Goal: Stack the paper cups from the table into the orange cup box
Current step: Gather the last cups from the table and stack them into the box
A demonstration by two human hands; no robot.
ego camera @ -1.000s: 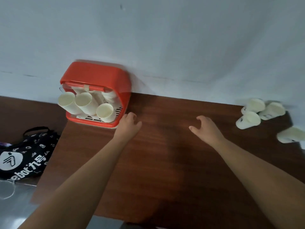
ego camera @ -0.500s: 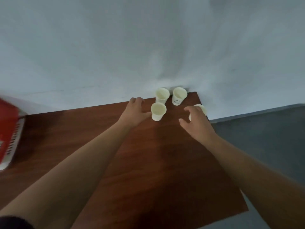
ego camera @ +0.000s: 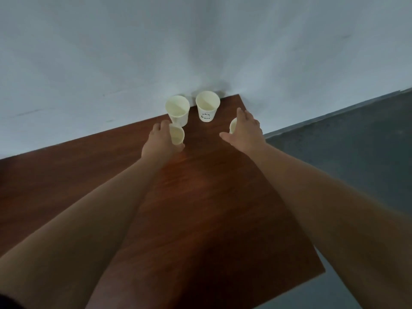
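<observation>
Head view: just out from the wall (ego camera: pixel 200 52), the near cup (ego camera: pixel 177 136) is gripped by the curled left hand (ego camera: pixel 159 142); the edge cup (ego camera: pixel 232 127), half hidden under the spread right hand (ego camera: pixel 244 131), could be swept off the table (ego camera: pixel 200 197) if clipped; the orange cup box is unseen
</observation>
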